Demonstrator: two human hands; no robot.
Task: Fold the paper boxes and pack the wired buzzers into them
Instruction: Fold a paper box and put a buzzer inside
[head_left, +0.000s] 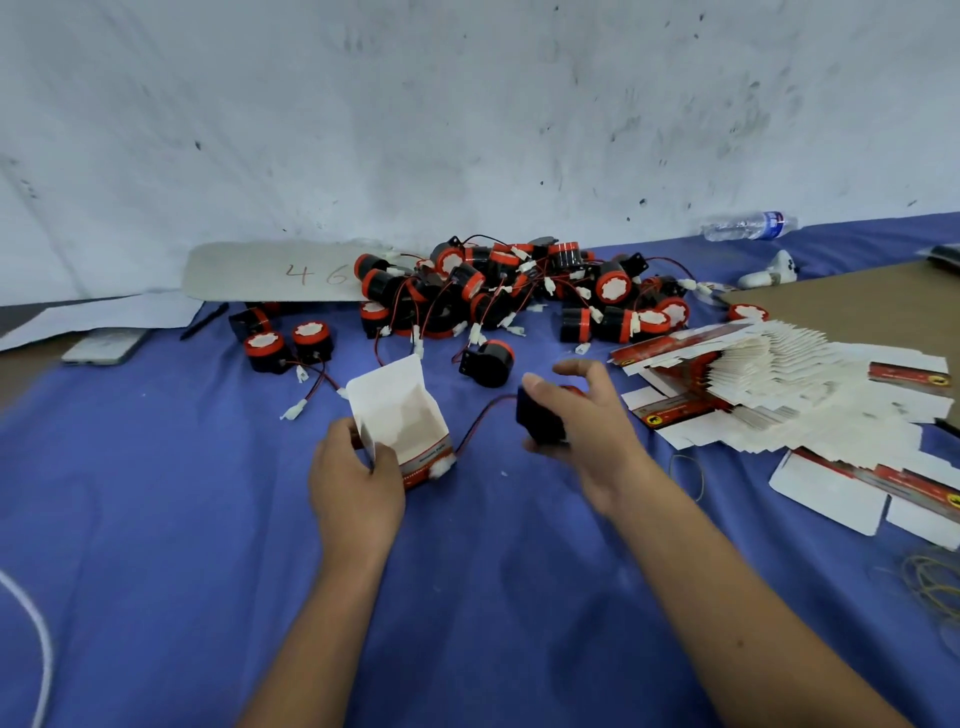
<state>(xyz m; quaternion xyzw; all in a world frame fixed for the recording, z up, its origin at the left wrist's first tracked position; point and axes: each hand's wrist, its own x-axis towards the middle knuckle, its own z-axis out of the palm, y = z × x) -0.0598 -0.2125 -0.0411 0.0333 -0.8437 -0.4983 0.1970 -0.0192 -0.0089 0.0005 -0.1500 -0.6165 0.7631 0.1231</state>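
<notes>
**Inspector:** Blue cloth covered the counter, with a scuffed white wall behind. State where your hands were.

**Trainer:** Your left hand gripped the folded paper box by its near-left wall, fingers curled on the edge. You held it upright on the cloth, its mouth up and tilted toward the right, lid flap standing at the back, likely to keep the opening clear for loading.

**Inspector:** And the part?

**Trainer:** Your right hand was clamped on one wired buzzer, thumb over the top, index finger raised. The buzzer sat just right of the box, apart from it.

**Inspector:** Orientation?

**Trainer:** Its black body faced the box; the red end was mostly hidden behind your hand. Its lead trailed left to the connector at the box's base. Loose buzzers lay heaped behind, flat cartons fanned out on the right.
</notes>
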